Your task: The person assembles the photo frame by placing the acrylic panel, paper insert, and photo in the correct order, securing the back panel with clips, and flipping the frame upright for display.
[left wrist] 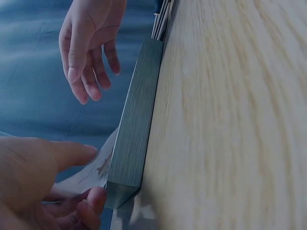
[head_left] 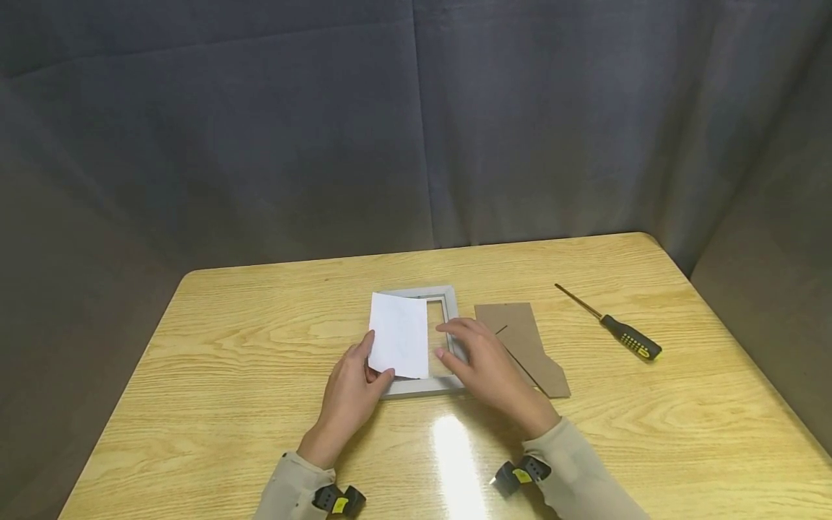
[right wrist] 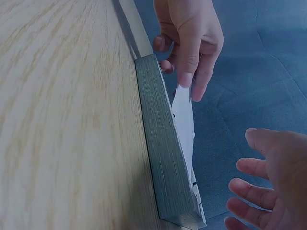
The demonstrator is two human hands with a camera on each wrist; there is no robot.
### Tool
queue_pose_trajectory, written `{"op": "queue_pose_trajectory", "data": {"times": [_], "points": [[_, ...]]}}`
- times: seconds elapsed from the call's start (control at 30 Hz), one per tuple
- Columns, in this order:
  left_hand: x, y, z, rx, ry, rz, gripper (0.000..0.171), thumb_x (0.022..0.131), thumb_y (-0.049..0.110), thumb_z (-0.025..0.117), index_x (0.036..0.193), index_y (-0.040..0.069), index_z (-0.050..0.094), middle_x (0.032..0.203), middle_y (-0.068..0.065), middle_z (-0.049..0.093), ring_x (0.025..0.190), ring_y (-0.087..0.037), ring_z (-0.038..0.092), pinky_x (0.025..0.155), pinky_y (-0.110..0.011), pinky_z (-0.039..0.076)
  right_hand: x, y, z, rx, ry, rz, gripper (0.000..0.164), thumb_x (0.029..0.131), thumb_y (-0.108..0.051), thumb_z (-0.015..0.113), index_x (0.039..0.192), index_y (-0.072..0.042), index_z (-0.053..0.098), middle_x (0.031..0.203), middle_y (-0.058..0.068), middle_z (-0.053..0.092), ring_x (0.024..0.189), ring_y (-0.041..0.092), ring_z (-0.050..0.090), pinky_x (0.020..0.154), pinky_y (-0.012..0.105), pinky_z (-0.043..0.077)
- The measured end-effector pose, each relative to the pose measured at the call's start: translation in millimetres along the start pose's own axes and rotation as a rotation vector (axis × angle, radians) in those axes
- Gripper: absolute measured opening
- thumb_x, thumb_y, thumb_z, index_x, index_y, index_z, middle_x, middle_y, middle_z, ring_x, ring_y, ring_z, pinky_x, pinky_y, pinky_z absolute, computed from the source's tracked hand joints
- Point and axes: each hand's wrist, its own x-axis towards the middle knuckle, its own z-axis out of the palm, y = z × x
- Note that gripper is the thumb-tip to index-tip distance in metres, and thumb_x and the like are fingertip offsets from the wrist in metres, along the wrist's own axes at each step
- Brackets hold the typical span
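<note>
A white sheet of paper (head_left: 399, 336) is pinched along its lower left edge by my left hand (head_left: 351, 390), thumb on top. The sheet lies tilted over the left part of a grey picture frame (head_left: 422, 388), whose opening shows at the right. In the left wrist view, the paper's underside (left wrist: 91, 172) bears some printing. My right hand (head_left: 484, 361) hovers over the frame's right side, fingers loosely bent and apart, with nothing in them. The right wrist view shows the paper (right wrist: 183, 115) between the left thumb and fingers, above the frame (right wrist: 165, 148).
A brown backing board (head_left: 520, 339) with a dark slanting strip lies right of the frame, partly behind the right hand. Farther right is a screwdriver (head_left: 627, 336) with a black and yellow handle. Dark grey curtains (head_left: 292, 144) stand behind the wooden table (head_left: 195, 404).
</note>
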Motion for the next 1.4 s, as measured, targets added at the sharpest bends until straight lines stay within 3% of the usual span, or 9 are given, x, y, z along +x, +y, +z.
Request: {"op": "queue_pose_trajectory", "data": {"times": [0.17,0.33,0.67,0.83,0.97,1.13,1.4], "points": [[-0.9,-0.6,0.8,0.021,0.011,-0.005,0.076,0.075,0.016,0.076,0.138,-0.01,0.041,0.106,-0.014,0.059,0.07,-0.011,0.051,0.058,-0.025,0.046,-0.5,-0.1,-1.0,-0.009,-0.009,0.013,0.036,0.088,-0.03,0.063,0.116,-0.008,0.066,0.124,0.009,0.06,0.119,0.026,0.05,0.1,0.045,0.039],[-0.8,-1.1,1.2,0.039,0.015,-0.008,0.084,0.074,0.017,0.077,0.141,-0.01,0.035,0.115,-0.017,0.058,0.071,-0.012,0.052,0.059,-0.025,0.047,-0.3,-0.2,-1.8,-0.01,-0.011,0.014,0.037,0.088,-0.031,0.062,0.117,-0.008,0.065,0.124,0.009,0.06,0.118,0.026,0.05,0.101,0.044,0.038],[-1.3,0.2,3.6,0.035,-0.008,-0.01,0.076,0.076,0.021,0.075,0.138,-0.008,0.042,0.096,-0.007,0.056,0.073,-0.015,0.049,0.058,-0.028,0.043,0.5,-0.4,-1.4,-0.006,-0.001,0.005,0.035,0.087,-0.028,0.063,0.116,-0.008,0.066,0.124,0.011,0.06,0.119,0.026,0.05,0.1,0.045,0.039],[-3.1,1.9,5.5,0.052,-0.026,0.003,0.071,0.08,0.028,0.071,0.137,-0.005,0.045,0.123,-0.017,0.057,0.099,-0.024,0.056,0.08,-0.037,0.05,0.4,-0.1,-1.2,-0.008,-0.007,0.001,0.036,0.089,-0.03,0.061,0.116,-0.008,0.066,0.123,0.01,0.06,0.119,0.026,0.05,0.1,0.045,0.039],[-4.3,2.4,7.8,0.073,-0.041,0.024,0.068,0.084,0.033,0.066,0.138,-0.002,0.046,0.134,-0.019,0.051,0.122,-0.032,0.045,0.097,-0.047,0.042,0.5,-0.3,-1.3,-0.014,-0.014,-0.002,0.038,0.09,-0.034,0.059,0.116,-0.008,0.066,0.124,0.009,0.06,0.118,0.025,0.051,0.1,0.044,0.039],[-6.0,3.0,11.1,0.114,-0.065,0.064,0.067,0.086,0.037,0.063,0.138,-0.001,0.047,0.138,-0.016,0.048,0.128,-0.032,0.038,0.103,-0.047,0.036,0.4,0.2,-0.8,-0.025,-0.013,-0.01,0.039,0.09,-0.037,0.058,0.116,-0.009,0.066,0.123,0.007,0.061,0.116,0.023,0.052,0.099,0.042,0.04],[-7.4,2.3,15.5,0.15,-0.074,0.1,0.067,0.085,0.038,0.063,0.138,0.0,0.048,0.14,-0.014,0.048,0.128,-0.031,0.038,0.104,-0.047,0.033,0.3,0.1,0.4,-0.027,-0.01,-0.009,0.038,0.09,-0.037,0.059,0.116,-0.011,0.066,0.122,0.007,0.061,0.114,0.022,0.052,0.099,0.04,0.04]]}}
